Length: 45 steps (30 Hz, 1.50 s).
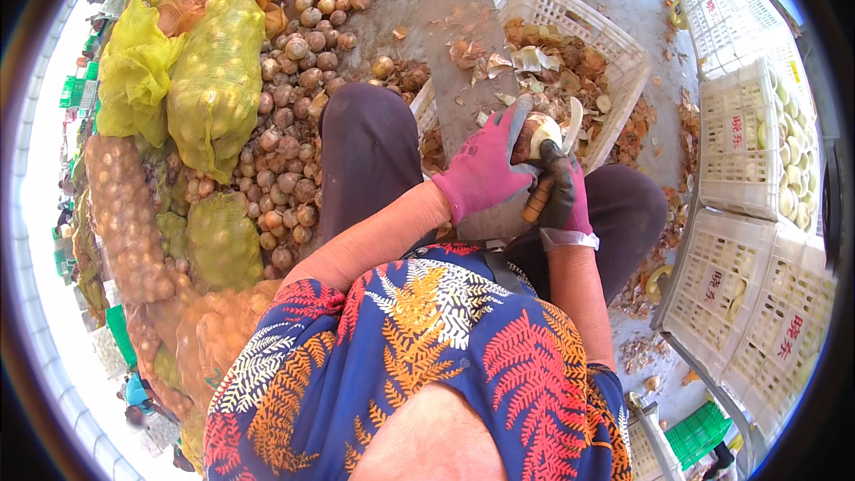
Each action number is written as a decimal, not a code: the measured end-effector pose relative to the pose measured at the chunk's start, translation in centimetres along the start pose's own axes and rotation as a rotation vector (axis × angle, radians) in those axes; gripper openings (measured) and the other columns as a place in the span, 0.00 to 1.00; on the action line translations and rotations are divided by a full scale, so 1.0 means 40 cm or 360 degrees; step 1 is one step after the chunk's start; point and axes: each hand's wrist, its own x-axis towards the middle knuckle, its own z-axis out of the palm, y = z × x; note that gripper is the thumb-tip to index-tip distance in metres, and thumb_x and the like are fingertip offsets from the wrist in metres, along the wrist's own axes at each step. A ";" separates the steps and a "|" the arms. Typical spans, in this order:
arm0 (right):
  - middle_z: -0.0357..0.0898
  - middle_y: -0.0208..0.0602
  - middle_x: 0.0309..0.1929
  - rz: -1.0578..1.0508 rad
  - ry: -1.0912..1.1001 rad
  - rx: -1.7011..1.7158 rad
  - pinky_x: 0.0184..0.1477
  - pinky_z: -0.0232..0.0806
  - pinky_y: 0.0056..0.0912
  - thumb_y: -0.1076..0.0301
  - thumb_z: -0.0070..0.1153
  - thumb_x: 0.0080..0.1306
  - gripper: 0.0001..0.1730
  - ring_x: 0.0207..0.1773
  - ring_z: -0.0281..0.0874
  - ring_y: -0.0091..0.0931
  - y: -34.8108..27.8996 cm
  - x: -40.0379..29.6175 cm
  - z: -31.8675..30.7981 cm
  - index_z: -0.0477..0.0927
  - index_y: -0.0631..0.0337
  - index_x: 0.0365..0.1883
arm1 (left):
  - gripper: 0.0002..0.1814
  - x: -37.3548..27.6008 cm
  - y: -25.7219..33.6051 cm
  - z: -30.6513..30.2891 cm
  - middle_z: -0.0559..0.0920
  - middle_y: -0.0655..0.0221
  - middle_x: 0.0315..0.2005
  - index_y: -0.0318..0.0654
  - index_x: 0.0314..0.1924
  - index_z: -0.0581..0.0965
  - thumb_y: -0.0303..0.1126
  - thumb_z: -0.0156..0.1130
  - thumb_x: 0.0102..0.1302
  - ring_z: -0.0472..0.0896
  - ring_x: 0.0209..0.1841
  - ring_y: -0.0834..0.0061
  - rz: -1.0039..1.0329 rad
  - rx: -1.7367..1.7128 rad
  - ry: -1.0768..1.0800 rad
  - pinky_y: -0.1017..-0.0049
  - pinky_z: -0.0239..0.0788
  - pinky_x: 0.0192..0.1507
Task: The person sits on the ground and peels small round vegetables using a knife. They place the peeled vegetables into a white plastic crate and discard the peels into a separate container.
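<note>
An onion (538, 136), partly peeled to white flesh on its right side, is gripped in my left hand (489, 159), which wears a pink glove with grey fingers. My right hand (560, 177), in a pink and dark glove, holds a knife by its wooden handle (536, 200). The curved pale blade (573, 121) points away from me, just right of the onion. My right thumb rests at the onion's near side. Both hands are above a board (461, 73) and the near end of a white plastic crate (624, 90) holding onion skins (588, 67).
Unpeeled onions (294, 127) are heaped at my left, beside yellow and orange mesh sacks (215, 80). On the right stand white crates (738, 140), some showing peeled onions (795, 167). Loose skins (638, 130) litter the floor. A green crate (698, 434) is at lower right.
</note>
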 end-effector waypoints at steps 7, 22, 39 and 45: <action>0.78 0.30 0.31 -0.0045 -0.0052 -0.0072 0.29 0.60 0.18 0.62 0.58 0.62 0.18 0.27 0.68 0.17 0.008 0.000 0.000 0.77 0.64 0.46 | 0.43 -0.015 -0.012 -0.022 0.76 0.47 0.48 0.37 0.69 0.58 0.34 0.63 0.54 0.77 0.49 0.51 0.0137 0.0286 0.0017 0.60 0.71 0.50; 0.77 0.28 0.33 -0.0082 -0.0130 -0.0058 0.30 0.62 0.17 0.62 0.62 0.57 0.24 0.29 0.69 0.17 -0.002 -0.026 -0.026 0.76 0.65 0.50 | 0.31 -0.010 0.001 -0.044 0.81 0.57 0.41 0.40 0.62 0.71 0.25 0.58 0.54 0.81 0.42 0.58 0.0431 0.0472 0.0095 0.66 0.74 0.43; 0.80 0.28 0.31 -0.0004 -0.0042 0.0052 0.31 0.66 0.20 0.52 0.61 0.63 0.21 0.29 0.74 0.19 -0.008 -0.028 -0.050 0.78 0.59 0.45 | 0.24 0.249 -0.134 -0.030 0.80 0.62 0.51 0.33 0.59 0.72 0.30 0.62 0.63 0.77 0.52 0.76 0.0111 -0.0230 -0.0063 0.74 0.68 0.54; 0.75 0.28 0.28 -0.0338 0.0084 0.0328 0.26 0.63 0.20 0.47 0.57 0.64 0.23 0.25 0.70 0.17 -0.161 -0.131 -0.097 0.76 0.59 0.43 | 0.22 0.223 -0.183 0.010 0.81 0.64 0.50 0.33 0.58 0.74 0.25 0.59 0.63 0.78 0.51 0.78 0.0242 -0.0225 -0.0068 0.75 0.67 0.54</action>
